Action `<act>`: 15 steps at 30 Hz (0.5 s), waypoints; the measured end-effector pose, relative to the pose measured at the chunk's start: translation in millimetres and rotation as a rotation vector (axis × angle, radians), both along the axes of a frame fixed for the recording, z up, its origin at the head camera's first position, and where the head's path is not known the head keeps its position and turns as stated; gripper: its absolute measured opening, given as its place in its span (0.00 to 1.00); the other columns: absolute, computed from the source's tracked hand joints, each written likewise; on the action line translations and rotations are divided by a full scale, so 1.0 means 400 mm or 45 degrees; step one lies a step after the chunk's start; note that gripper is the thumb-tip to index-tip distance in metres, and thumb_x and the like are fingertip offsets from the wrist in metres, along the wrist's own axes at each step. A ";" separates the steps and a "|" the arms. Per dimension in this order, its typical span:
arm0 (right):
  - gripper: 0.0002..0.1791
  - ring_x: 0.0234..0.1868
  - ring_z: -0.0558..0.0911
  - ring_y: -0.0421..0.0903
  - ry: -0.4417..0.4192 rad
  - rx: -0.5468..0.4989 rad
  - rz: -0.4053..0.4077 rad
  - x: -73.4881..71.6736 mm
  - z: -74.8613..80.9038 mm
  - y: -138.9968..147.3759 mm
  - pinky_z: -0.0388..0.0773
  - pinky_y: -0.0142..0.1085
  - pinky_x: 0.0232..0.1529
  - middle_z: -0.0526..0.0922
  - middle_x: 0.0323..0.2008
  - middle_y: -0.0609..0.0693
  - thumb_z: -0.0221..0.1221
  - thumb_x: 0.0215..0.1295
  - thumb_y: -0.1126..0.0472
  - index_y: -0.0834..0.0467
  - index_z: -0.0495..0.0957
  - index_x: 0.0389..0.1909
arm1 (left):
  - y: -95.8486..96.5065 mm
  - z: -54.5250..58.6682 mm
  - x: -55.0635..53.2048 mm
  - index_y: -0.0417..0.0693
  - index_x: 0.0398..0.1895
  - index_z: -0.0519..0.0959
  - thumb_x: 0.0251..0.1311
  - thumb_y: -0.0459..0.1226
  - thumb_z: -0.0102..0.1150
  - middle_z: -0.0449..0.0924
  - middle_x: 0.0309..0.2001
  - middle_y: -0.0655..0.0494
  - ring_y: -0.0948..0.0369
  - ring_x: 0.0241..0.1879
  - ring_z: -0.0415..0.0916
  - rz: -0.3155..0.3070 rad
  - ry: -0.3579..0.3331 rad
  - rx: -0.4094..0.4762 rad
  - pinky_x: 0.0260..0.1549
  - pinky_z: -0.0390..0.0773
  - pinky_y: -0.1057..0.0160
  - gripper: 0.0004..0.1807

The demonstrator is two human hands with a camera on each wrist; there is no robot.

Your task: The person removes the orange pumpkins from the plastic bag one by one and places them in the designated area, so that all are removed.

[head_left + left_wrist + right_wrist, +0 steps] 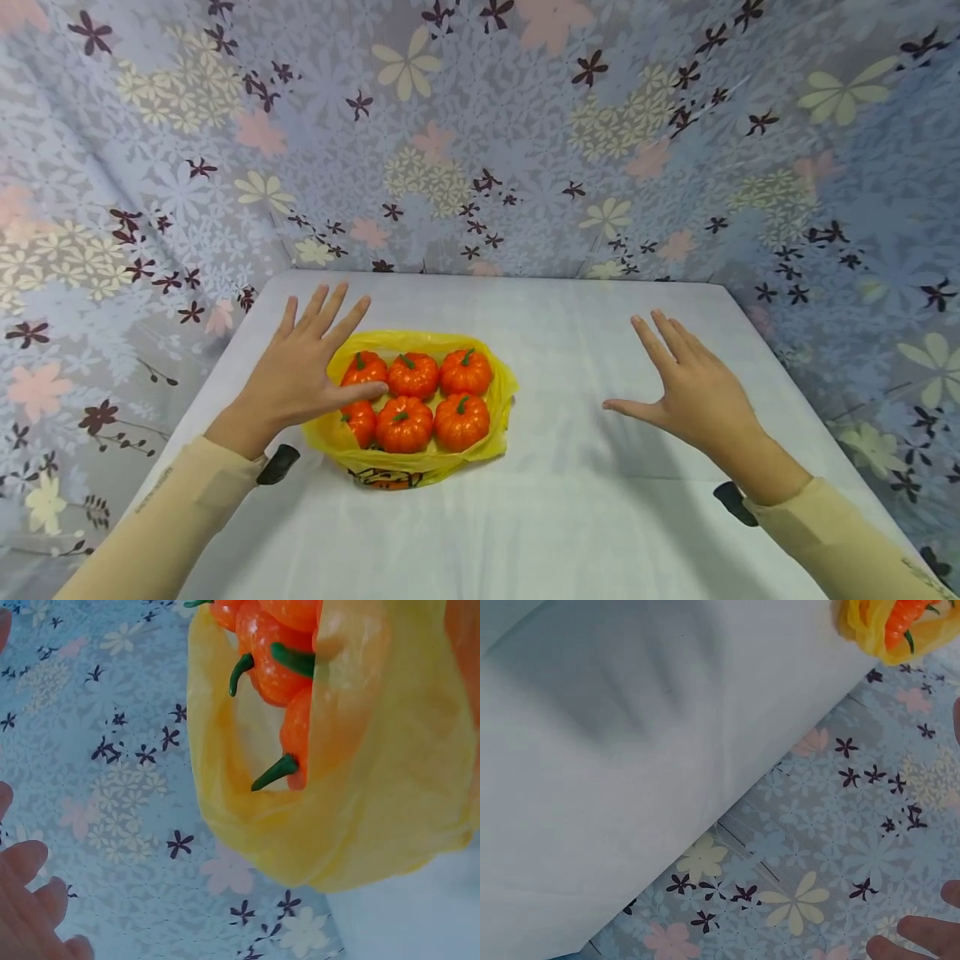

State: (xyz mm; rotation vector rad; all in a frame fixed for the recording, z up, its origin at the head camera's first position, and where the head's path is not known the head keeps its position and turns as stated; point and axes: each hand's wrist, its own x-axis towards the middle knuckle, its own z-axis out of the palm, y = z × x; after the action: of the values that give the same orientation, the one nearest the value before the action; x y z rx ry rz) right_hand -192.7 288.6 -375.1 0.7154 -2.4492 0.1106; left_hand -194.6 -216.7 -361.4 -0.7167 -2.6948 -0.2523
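Observation:
Several small orange pumpkins with green stems sit in two rows inside a yellow plastic bag, its mouth spread wide on the left half of the table. My left hand is held with fingers spread at the bag's left side, and its thumb overlaps the pumpkins in the head view. In the left wrist view the bag's yellow wall stands beside the fingertips. My right hand, also with fingers spread and nothing in it, hovers over the right part of the table, well apart from the bag.
A white cloth covers the table. Floral curtains rise behind the table's far edge and along both sides. Dark straps or small devices show at both wrists, under beige sleeves.

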 end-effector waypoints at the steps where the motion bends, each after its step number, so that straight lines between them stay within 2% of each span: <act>1: 0.65 0.63 0.72 0.70 -0.004 -0.022 0.003 -0.001 0.002 0.000 0.78 0.64 0.48 0.66 0.70 0.69 0.46 0.50 0.13 0.59 0.61 0.76 | -0.001 -0.002 0.000 0.60 0.83 0.45 0.53 0.68 0.63 0.36 0.81 0.50 0.47 0.79 0.33 -0.007 -0.028 0.041 0.73 0.31 0.40 0.60; 5: 0.65 0.62 0.73 0.69 -0.048 -0.113 -0.006 -0.002 0.002 0.000 0.77 0.64 0.49 0.68 0.68 0.69 0.57 0.47 0.17 0.59 0.62 0.76 | -0.009 -0.014 0.000 0.62 0.82 0.44 0.56 0.63 0.66 0.39 0.81 0.53 0.48 0.79 0.37 -0.031 -0.157 0.230 0.74 0.34 0.43 0.57; 10: 0.65 0.61 0.74 0.68 -0.072 -0.184 -0.015 0.003 -0.007 -0.011 0.78 0.62 0.48 0.69 0.68 0.67 0.71 0.42 0.26 0.61 0.62 0.75 | -0.028 -0.044 -0.001 0.62 0.82 0.48 0.63 0.55 0.64 0.46 0.80 0.56 0.49 0.78 0.43 -0.040 -0.293 0.448 0.75 0.38 0.47 0.49; 12: 0.65 0.62 0.74 0.67 -0.084 -0.209 -0.022 0.002 -0.010 -0.016 0.78 0.62 0.50 0.69 0.68 0.67 0.74 0.41 0.29 0.62 0.62 0.75 | -0.036 -0.055 -0.001 0.63 0.82 0.48 0.66 0.52 0.63 0.48 0.80 0.57 0.49 0.78 0.45 -0.028 -0.326 0.518 0.75 0.41 0.46 0.47; 15: 0.65 0.64 0.72 0.67 -0.183 -0.284 -0.062 0.001 -0.012 -0.026 0.75 0.63 0.54 0.67 0.69 0.66 0.77 0.40 0.34 0.62 0.60 0.76 | -0.046 -0.069 0.001 0.67 0.82 0.49 0.67 0.50 0.62 0.49 0.79 0.59 0.48 0.77 0.49 0.011 -0.364 0.594 0.73 0.47 0.40 0.45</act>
State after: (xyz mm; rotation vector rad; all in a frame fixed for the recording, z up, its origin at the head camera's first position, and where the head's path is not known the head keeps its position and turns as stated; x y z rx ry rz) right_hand -192.5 278.3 -379.8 0.5663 -2.5353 0.4225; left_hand -194.3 -235.2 -388.9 -0.5566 -2.7317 -1.0084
